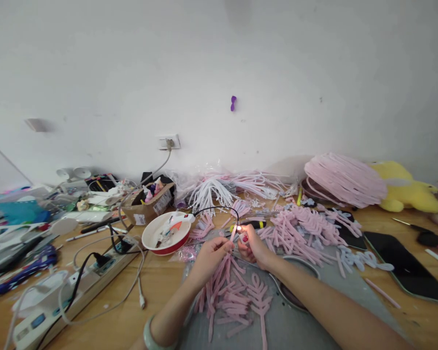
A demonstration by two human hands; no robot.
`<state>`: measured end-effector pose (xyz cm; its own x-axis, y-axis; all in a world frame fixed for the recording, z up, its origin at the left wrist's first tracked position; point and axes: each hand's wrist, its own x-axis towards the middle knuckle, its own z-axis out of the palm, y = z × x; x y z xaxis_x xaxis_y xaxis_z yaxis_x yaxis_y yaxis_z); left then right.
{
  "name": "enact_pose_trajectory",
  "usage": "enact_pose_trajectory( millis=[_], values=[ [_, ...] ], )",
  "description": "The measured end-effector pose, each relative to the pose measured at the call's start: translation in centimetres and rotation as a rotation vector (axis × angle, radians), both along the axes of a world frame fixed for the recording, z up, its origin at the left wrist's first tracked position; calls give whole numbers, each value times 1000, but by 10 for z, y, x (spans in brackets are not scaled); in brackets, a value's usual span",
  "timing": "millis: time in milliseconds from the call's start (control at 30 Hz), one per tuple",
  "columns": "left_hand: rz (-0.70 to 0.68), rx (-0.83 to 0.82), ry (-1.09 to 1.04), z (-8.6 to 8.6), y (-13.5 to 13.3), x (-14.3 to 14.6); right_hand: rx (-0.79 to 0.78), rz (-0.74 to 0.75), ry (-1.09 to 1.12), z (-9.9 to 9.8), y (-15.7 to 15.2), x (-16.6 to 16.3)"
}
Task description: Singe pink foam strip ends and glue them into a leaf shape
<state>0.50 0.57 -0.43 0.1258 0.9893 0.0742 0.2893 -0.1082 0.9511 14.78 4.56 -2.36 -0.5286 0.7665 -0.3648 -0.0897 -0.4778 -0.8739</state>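
Note:
My left hand (215, 252) pinches a pink fuzzy pipe cleaner (233, 234) between thumb and fingertips, its upper end close to my right hand. In my right hand (253, 248), fingers are closed around a small white lighter (245, 238) with a red mark, and a bright glow shows by the thumb. Below both hands, short pink pipe cleaner pieces (233, 299) lie in a loose heap on the grey mat (295, 328). A leaf-shaped pink pipe cleaner branch (259, 296) rests beside them, and scissors with a dark handle (290, 291) lie partly under my right forearm.
At left are a white bowl with a red outside (171, 249), a power strip (83, 287) with cables and a cardboard box (149, 206). More pink pieces (299, 226), a phone (405, 265) and a yellow plush toy (405, 184) lie at right. A thin black cable arches near my hands.

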Motion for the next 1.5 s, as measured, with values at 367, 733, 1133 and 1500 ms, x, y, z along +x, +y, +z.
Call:
enact_pose_trajectory(
  millis=[367,733,1133,1500],
  values=[
    [-11,-11,-52,2,-1,1,-23,-1,10,-1,1,1],
    [-12,-67,-140,5,-3,3,2,1,1,1,0,1],
    [-40,-274,-540,0,-3,5,15,-6,-6,2,-2,0],
    [-126,-536,-832,-3,-2,6,22,6,5,-2,1,-1]
  ],
)
